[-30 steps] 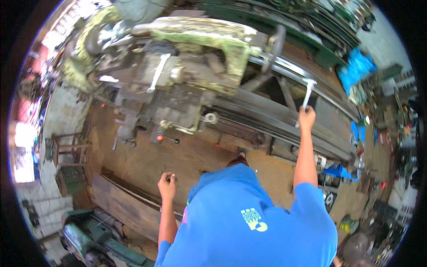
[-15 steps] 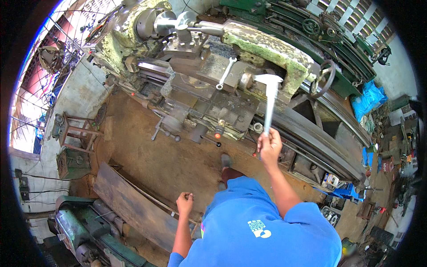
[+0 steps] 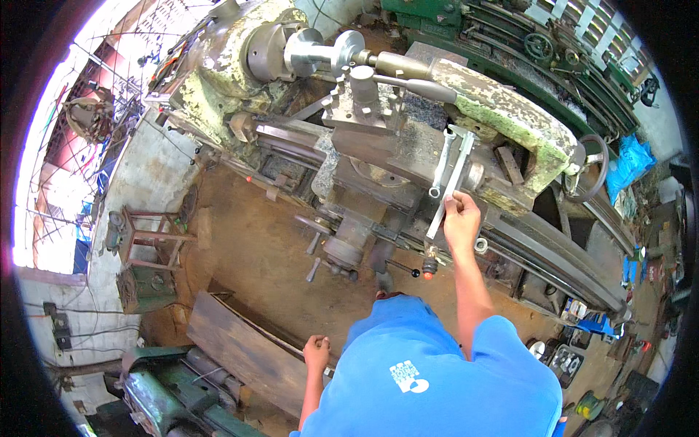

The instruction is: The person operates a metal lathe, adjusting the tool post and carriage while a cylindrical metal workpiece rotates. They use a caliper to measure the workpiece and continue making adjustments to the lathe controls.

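A steel vernier caliper [image 3: 439, 222] is pinched in the fingers of my right hand [image 3: 463, 222], held over the lathe's carriage with its jaws pointing away from me. Just left of it, lying on the carriage, is a combination wrench [image 3: 441, 164]. Beyond them, a shiny spool-shaped metal workpiece [image 3: 314, 54] sits between the chuck [image 3: 268, 52] and the tailstock end. The tool post [image 3: 363, 93] with its long handle stands in front of the workpiece. My left hand [image 3: 317, 353] hangs low at my side, fingers curled closed; whether they hold anything is hidden.
The tailstock handwheel [image 3: 591, 169] is at the lathe's right end. Cross-slide handles [image 3: 313, 255] and a lever with a black knob [image 3: 415, 273] jut toward me. Behind me to the left are a wooden board [image 3: 244, 349] and a green machine [image 3: 171, 393]. A blue bag [image 3: 630, 166] lies far right.
My right hand has brought the caliper down and forward, from upright above the carriage to alongside the wrench. The view has shifted, showing the workpiece more fully. My left hand stays low and closed.
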Action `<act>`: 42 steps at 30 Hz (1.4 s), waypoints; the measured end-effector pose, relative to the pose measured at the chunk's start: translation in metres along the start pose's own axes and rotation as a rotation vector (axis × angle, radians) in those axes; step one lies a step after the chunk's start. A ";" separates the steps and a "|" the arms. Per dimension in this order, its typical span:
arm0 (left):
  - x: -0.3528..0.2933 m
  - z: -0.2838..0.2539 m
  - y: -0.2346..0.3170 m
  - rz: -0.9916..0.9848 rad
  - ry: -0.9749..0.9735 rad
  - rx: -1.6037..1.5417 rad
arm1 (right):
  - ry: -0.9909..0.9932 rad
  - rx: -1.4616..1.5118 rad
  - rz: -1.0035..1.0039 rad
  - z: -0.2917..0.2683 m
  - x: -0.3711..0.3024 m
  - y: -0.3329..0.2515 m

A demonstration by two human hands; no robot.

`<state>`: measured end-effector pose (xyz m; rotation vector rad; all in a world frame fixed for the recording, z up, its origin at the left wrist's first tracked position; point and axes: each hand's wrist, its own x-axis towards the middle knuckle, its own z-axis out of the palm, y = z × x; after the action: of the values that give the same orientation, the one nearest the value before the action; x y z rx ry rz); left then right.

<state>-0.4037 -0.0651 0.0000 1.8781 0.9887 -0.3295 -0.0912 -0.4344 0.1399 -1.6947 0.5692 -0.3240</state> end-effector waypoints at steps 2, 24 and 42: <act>0.020 -0.016 -0.010 0.161 0.075 0.308 | -0.051 0.081 0.017 0.001 -0.004 -0.003; 0.312 -0.112 0.164 0.263 -0.313 0.497 | 0.625 -1.393 0.255 -0.048 -0.069 0.387; 0.266 0.015 0.278 -0.117 -0.580 -0.114 | 0.044 -1.379 0.530 -0.026 -0.148 0.430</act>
<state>-0.0229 -0.0072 0.0074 1.4927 0.6981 -0.8167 -0.3109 -0.4293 -0.2595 -2.6899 1.4285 0.5736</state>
